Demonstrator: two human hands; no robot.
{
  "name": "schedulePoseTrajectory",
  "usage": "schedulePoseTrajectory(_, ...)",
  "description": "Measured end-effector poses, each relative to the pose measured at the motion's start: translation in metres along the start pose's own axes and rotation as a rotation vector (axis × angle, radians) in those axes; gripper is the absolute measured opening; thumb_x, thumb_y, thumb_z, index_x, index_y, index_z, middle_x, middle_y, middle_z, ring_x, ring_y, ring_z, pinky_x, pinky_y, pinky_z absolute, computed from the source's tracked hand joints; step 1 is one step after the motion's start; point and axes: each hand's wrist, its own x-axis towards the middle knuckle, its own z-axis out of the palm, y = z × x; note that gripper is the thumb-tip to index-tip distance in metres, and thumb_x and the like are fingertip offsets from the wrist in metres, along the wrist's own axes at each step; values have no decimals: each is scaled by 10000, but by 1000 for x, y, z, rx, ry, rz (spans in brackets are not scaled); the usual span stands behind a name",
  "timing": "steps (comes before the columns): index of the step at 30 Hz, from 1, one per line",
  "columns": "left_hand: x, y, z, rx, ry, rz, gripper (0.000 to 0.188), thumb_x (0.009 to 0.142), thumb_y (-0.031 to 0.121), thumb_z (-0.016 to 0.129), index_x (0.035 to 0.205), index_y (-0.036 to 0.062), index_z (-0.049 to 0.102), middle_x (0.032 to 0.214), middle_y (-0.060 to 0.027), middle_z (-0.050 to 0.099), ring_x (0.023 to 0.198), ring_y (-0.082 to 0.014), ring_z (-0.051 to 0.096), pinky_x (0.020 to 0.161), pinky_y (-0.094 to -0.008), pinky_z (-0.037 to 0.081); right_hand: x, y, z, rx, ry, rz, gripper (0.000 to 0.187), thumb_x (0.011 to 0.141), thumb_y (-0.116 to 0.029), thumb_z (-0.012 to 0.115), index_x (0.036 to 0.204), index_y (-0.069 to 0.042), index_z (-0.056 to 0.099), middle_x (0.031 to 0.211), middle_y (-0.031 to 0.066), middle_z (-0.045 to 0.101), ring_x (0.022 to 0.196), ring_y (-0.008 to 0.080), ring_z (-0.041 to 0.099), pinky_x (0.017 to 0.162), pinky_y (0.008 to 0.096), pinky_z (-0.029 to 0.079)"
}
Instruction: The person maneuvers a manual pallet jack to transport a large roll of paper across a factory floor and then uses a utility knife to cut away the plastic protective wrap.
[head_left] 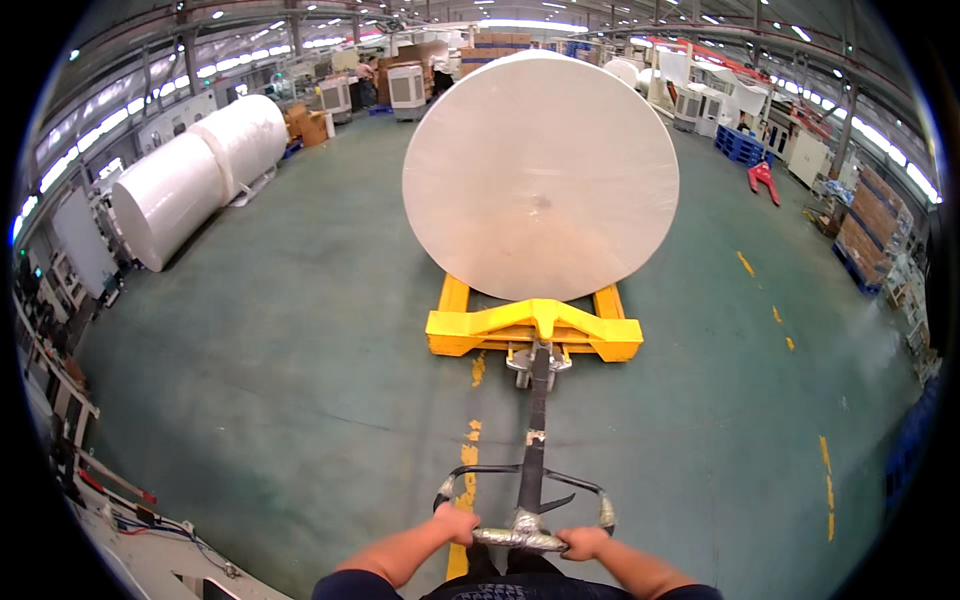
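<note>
My left hand [456,523] and my right hand [583,543] are both closed around the lower bar of a pallet jack handle [518,539], one near each end. The bar is wrapped in silvery tape, and a black loop with a small lever rises above it. A dark shaft [537,400] runs forward from the handle to the yellow frame of the pallet jack [540,325]. Resting on that frame is a huge white paper roll [541,180], its flat round end toward me. The roll hides most of what stands behind it.
Large white rolls [200,175] lie on the floor at the left. At the right are a red pallet jack [763,184], blue pallets [741,146] and stacked cartons [868,230]. Machinery [140,540] edges the lower left. People and white cabinets [407,92] stand far back. Worn yellow lines mark the green floor.
</note>
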Motion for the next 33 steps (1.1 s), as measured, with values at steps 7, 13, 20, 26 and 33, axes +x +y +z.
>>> schedulePoseTrajectory(7,-47,-3,-250,-15,656,-185,262,595,235,580,839,139,575,799,-79,621,763,-287,590,620,-400,463,-18,14,-288,-98,469,32,396,616,-409,605,899,-134,585,783,132,612,736,313,589,649,406,478)
schedulePoseTrajectory(13,-39,6,-164,62,93,-63,291,641,297,535,884,153,604,860,-75,626,837,-246,595,668,-389,461,-12,23,-175,57,158,-157,439,685,-426,585,990,-114,536,883,143,593,835,326,574,723,410,458)
schedulePoseTrajectory(20,38,11,30,19,-81,-46,334,668,255,506,987,175,566,904,-67,621,866,-241,595,691,-398,445,7,38,8,88,-187,-145,431,706,-415,565,1031,-141,495,842,162,601,830,341,578,700,435,454)
schedulePoseTrajectory(26,-62,-5,-230,-82,509,-38,425,564,227,613,982,182,556,866,-69,616,833,-248,588,671,-381,461,-12,18,-270,-10,188,-90,470,578,-370,639,981,-140,573,862,100,619,796,303,588,703,379,472)
schedulePoseTrajectory(33,-39,-12,-155,-74,322,32,400,623,199,532,1023,187,544,820,-75,625,778,-261,601,606,-394,464,-8,19,-184,65,60,-110,451,626,-433,633,972,-148,579,841,104,614,801,293,587,703,386,464)
